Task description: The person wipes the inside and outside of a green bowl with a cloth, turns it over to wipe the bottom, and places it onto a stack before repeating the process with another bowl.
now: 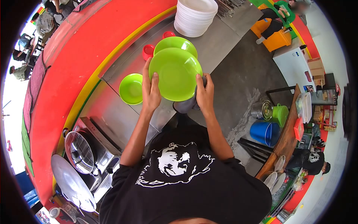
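Note:
A bright green plate [175,74] is held up in front of me between both hands. My left hand [151,93] grips its left edge, with the thumb on the face and the fingers behind. At the right edge, my right hand [204,93] pinches it the same way. Behind the held plate shows the upper part of another green dish [177,42]. A green bowl [130,89] sits on the steel counter [121,114] to the left of my left hand. Beyond the fingertips are a red cup [148,50] and a smaller red piece [169,34].
A tall stack of white plates [195,20] stands at the counter's far end. A glass-lidded pan [79,152] and a large metal lid [72,183] are at lower left. On the right are a blue bucket [263,132], a wooden table [279,143] and a white freezer [292,69].

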The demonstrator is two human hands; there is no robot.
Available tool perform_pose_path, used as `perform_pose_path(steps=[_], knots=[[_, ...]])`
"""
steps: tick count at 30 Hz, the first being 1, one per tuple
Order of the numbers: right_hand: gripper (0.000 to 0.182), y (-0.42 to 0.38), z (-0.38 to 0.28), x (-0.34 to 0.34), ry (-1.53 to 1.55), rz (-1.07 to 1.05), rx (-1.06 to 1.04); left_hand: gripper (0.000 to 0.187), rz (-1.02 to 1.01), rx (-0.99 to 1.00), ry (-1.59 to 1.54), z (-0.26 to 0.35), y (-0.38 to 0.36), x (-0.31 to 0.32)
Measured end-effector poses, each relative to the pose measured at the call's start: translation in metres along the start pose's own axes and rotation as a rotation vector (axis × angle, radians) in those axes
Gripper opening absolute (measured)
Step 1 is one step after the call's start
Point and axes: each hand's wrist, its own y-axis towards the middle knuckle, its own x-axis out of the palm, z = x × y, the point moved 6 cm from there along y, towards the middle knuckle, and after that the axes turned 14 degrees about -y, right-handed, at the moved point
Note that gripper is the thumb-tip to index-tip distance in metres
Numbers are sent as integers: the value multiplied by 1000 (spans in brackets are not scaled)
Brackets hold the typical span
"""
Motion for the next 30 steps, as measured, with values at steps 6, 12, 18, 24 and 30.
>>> perform_pose_path(steps=[6, 12, 18, 24, 30], knots=[[34, 42, -4, 5, 29, -23, -10, 47, 20, -8, 38, -15, 33, 3], [31, 77, 10, 16, 3, -71, -34, 47, 54, -25, 69, -36, 59, 2], [28, 101, 13, 26, -88, -94, -48, 48, 65, -5, 253, -63, 72, -4], [27, 114, 20, 34, -161, -55, -128, 47, 89, 10, 316, -78, 76, -4], [32, 119, 26, 38, -136, 47, -205, 49, 138, -83, 145, -94, 72, -2]])
